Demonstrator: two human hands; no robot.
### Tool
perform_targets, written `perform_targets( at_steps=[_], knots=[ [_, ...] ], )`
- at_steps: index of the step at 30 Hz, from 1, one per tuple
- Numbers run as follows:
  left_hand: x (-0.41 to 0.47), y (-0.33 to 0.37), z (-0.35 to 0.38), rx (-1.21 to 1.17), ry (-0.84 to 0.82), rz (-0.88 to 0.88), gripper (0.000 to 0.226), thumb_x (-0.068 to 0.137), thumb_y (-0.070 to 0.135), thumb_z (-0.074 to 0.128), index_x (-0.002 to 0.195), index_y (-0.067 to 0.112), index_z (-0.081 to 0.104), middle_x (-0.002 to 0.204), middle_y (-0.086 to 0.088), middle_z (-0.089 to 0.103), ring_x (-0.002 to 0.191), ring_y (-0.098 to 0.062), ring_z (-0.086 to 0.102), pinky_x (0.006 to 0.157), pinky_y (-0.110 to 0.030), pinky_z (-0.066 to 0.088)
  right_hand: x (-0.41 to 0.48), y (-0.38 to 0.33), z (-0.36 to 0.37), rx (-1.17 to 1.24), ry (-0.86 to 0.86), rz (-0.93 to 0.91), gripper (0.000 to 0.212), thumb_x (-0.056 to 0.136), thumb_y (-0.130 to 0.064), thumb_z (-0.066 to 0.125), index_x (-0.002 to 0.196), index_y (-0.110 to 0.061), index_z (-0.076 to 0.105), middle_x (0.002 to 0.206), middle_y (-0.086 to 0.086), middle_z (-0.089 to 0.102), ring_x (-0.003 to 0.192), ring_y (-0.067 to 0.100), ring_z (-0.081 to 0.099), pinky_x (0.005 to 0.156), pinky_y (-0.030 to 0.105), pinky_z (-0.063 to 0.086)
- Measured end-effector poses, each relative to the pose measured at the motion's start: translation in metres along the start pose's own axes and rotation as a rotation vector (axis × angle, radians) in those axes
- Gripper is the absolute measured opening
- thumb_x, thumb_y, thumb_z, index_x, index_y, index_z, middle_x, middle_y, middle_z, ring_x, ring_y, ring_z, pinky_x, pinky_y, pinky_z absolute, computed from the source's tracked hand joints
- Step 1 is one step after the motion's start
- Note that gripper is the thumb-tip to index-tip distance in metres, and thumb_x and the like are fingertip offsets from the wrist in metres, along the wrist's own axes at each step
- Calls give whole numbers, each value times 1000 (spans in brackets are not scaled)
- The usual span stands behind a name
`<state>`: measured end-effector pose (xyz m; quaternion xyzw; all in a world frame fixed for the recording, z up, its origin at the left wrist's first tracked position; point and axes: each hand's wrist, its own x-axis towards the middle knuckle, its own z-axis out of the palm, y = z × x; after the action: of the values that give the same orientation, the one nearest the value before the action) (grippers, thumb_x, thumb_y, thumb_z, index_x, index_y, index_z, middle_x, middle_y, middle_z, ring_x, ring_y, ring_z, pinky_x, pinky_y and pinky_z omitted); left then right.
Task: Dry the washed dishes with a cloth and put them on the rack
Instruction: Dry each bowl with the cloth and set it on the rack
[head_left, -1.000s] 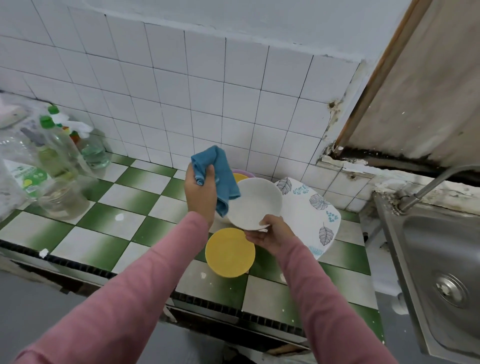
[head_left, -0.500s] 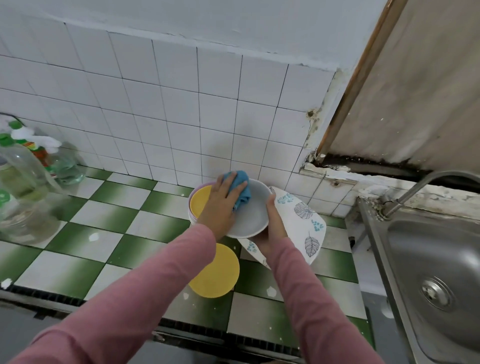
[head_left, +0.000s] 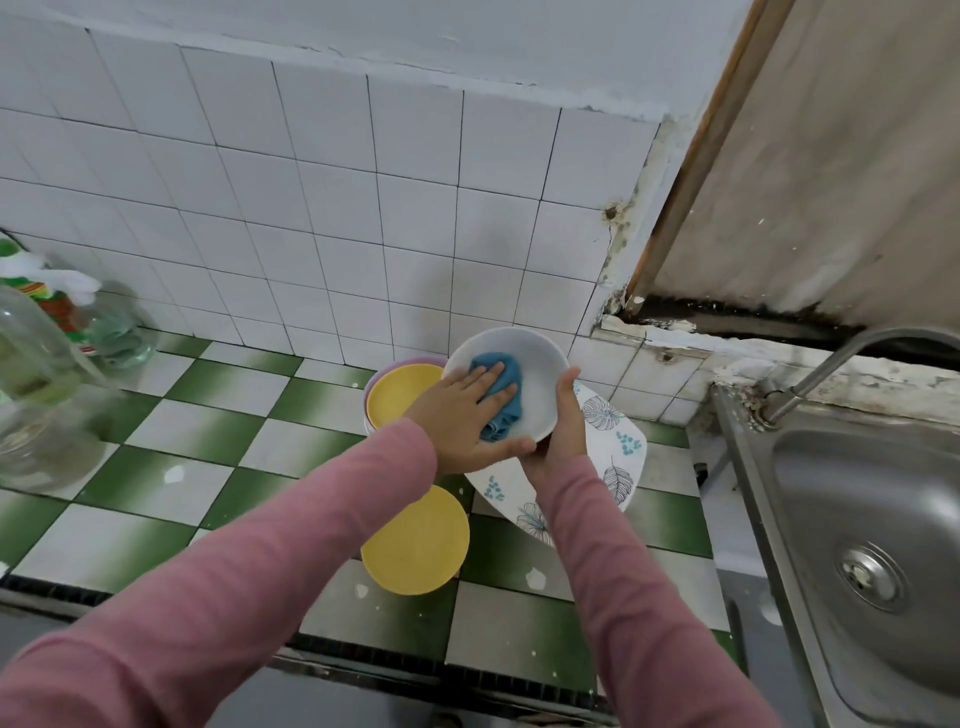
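Shifted cloth (head_left: 501, 395) to centre of white bowl (head_left: 537, 374) since last frame. Pressing flat with left hand (head_left: 465, 421), cupping rim with right hand (head_left: 563, 436), aloft left of sink (head_left: 857, 519). Could lose wet rim under push, drop onto leaf-print plate (head_left: 621, 447)

We get one view only: head-worn, wide-angle, facing forward and down at worktop (head_left: 156, 483) against tiled wall (head_left: 363, 208); close in, left hand (head_left: 467, 415), right hand (head_left: 563, 431) mid-frame, sink (head_left: 857, 519) at right edge.
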<state>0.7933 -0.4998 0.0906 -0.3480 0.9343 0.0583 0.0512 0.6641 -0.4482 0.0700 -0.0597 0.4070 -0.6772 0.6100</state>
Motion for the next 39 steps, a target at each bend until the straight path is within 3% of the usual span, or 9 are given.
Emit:
perform_targets(
  at_steps=[7, 12, 15, 19, 23, 29, 33, 36, 39],
  knots=[
    [10, 34, -7, -321, -59, 28, 64, 95, 44, 56, 152, 31, 31, 147, -3, 49, 128, -29, 51, 108, -38, 43, 6, -16, -21, -21, 36, -32, 68, 90, -71, 42, 111, -10, 65, 96, 20, 71, 93, 38, 67, 88, 51, 55],
    [16, 55, -7, -601, -92, 52, 60, 102, 30, 47, 154, 35, 19, 142, -3, 51, 121, -27, 54, 107, -40, 41, 4, -19, -29, -15, 54, -52, 72, 86, -69, 50, 124, -9, 58, 103, 18, 67, 97, 34, 66, 95, 50, 53],
    [20, 60, -3, -612, -2, 10, 67, 103, 24, 44, 156, 36, 5, 163, 1, 21, 140, -26, 39, 117, -42, 31, 1, -17, -22, 0, 30, -65, 74, 85, -65, 53, 131, -7, 56, 117, 19, 67, 111, 35, 64, 101, 52, 49],
    [23, 48, -3, -295, -15, -8, 64, 103, 22, 39, 157, 30, 5, 166, 5, -3, 152, -16, 6, 122, -40, 7, 1, -10, -16, 55, 5, -7, 83, 81, -68, 54, 139, -8, 51, 131, 23, 61, 121, 38, 60, 104, 53, 47],
    [22, 22, -12, 207, -39, -48, 67, 100, 32, 38, 158, 25, 5, 165, -3, -5, 152, -19, 2, 120, -43, -8, 3, -3, -17, 39, -55, -4, 69, 91, -69, 37, 123, -13, 61, 120, 20, 67, 116, 39, 60, 97, 55, 48],
    [22, 9, -17, 199, -34, -56, 69, 100, 30, 42, 157, 22, 5, 165, -7, -3, 152, -23, 4, 122, -40, 1, 10, -6, -10, -44, -57, -62, 60, 96, -65, 32, 110, -17, 65, 104, 15, 73, 105, 35, 64, 100, 58, 47],
    [16, 10, -13, 126, -88, 21, 58, 99, 25, 43, 154, 23, 25, 161, -6, 25, 147, -23, 24, 118, -42, 20, 11, -4, -12, -48, -16, -105, 62, 93, -67, 40, 117, -15, 64, 110, 18, 71, 108, 39, 64, 98, 60, 48],
    [4, 17, -13, -199, -99, -32, 51, 94, 17, 51, 144, 24, 45, 139, -6, 53, 117, -25, 52, 102, -36, 45, 10, 2, -12, -79, 41, -117, 76, 79, -70, 52, 129, -14, 60, 120, 23, 66, 112, 44, 62, 98, 61, 49],
    [-3, 26, -6, -455, -45, -15, 52, 92, 6, 53, 140, 23, 53, 135, -7, 57, 119, -29, 53, 104, -37, 46, 12, 9, -16, -54, 97, -102, 99, 63, -75, 68, 140, -15, 51, 128, 28, 61, 113, 48, 62, 88, 61, 54]
  ],
)
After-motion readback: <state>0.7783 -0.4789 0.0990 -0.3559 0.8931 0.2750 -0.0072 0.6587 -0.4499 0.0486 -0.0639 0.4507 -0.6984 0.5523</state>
